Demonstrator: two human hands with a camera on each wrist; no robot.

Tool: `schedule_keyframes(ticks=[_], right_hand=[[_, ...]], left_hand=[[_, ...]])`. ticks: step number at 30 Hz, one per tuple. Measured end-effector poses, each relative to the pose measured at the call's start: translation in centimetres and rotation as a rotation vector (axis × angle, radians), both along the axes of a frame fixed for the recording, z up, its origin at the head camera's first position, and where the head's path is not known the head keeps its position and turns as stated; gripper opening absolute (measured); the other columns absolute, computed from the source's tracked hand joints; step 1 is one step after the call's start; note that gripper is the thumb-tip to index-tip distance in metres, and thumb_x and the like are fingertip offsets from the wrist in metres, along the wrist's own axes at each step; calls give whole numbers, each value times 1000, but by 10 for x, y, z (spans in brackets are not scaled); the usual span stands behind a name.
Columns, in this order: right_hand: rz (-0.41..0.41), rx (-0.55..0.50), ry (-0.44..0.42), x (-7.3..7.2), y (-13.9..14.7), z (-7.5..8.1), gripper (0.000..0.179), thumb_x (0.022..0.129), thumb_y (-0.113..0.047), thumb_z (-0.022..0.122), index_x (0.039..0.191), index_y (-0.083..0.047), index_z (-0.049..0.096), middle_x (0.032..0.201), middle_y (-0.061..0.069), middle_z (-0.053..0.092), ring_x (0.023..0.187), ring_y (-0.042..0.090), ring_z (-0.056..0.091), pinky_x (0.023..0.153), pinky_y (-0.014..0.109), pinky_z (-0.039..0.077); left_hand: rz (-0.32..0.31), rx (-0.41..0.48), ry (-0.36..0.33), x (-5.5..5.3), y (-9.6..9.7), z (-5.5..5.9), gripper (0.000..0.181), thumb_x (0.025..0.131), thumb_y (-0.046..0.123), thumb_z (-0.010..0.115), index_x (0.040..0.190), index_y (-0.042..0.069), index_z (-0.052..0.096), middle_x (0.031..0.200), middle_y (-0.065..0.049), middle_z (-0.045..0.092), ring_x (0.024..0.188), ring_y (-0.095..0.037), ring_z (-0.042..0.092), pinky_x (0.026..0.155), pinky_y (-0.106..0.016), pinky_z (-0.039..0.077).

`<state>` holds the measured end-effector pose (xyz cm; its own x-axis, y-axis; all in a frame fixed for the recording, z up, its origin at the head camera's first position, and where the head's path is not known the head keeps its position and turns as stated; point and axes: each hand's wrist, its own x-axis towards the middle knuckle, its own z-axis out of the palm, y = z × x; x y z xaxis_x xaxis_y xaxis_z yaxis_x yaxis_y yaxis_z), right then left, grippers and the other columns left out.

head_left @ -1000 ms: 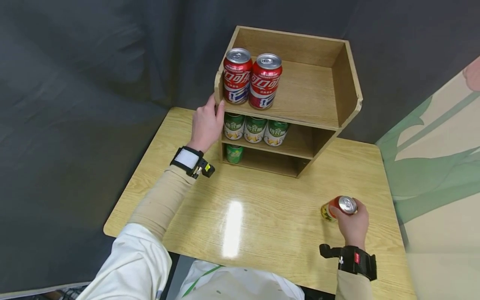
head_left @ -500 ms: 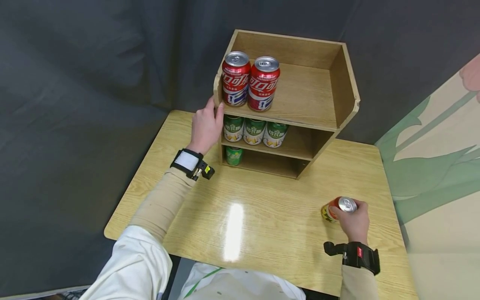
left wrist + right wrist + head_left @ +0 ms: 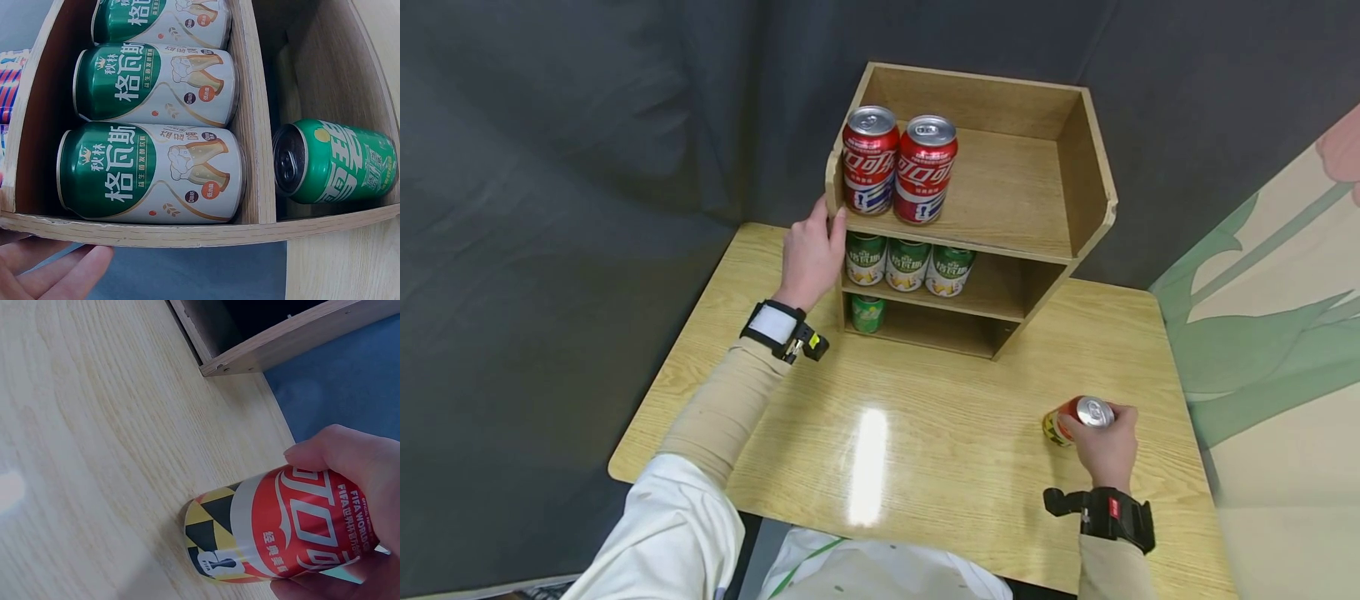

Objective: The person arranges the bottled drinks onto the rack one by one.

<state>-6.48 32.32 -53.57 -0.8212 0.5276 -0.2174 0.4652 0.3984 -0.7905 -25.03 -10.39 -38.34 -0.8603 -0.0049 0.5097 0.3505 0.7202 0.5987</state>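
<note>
My left hand [image 3: 810, 260] grips the left side panel of a small wooden shelf [image 3: 992, 187], thumb at the front edge and fingers along the outer side. Two red cola cans [image 3: 869, 158] stand side by side at the left of the top tier. Three green-and-white drink cans [image 3: 153, 172] line the middle tier, and one green soda can [image 3: 337, 161] stands at the left of the bottom tier. At the table's right, my right hand [image 3: 1108, 446] holds a red cola can [image 3: 294, 519] with a yellow-and-black base, upright on or just above the tabletop.
The shelf stands toward the back of a light wooden table [image 3: 947, 442]. Dark cloth [image 3: 625, 167] hangs behind and to the left. A panel with a printed flower pattern [image 3: 1285, 333] rises along the right side.
The view tilts slightly, so the shelf sits a little lower in the picture. Both hands keep their holds, and the can at the right stays almost in place.
</note>
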Motion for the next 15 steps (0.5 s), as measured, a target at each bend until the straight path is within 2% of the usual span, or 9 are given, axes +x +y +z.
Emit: schedule_keyframes(ticks=[6, 15], right_hand=[[-23, 5, -11, -1, 0, -1, 87, 87, -19, 81, 146, 4, 21, 141, 37, 40, 130, 52, 43, 99, 62, 41], [-55, -50, -9, 4, -3, -3, 89, 86, -17, 81, 147, 3, 20, 144, 35, 37, 132, 50, 41, 102, 62, 39]], left_hand=[[-1, -1, 18, 0, 0, 2, 38, 110, 29, 44, 129, -1, 59, 70, -10, 57, 59, -27, 58, 49, -41, 40], [-2, 5, 25, 1, 0, 0, 37, 109, 28, 46, 126, -2, 60, 70, -12, 58, 60, -30, 59, 50, -43, 41]])
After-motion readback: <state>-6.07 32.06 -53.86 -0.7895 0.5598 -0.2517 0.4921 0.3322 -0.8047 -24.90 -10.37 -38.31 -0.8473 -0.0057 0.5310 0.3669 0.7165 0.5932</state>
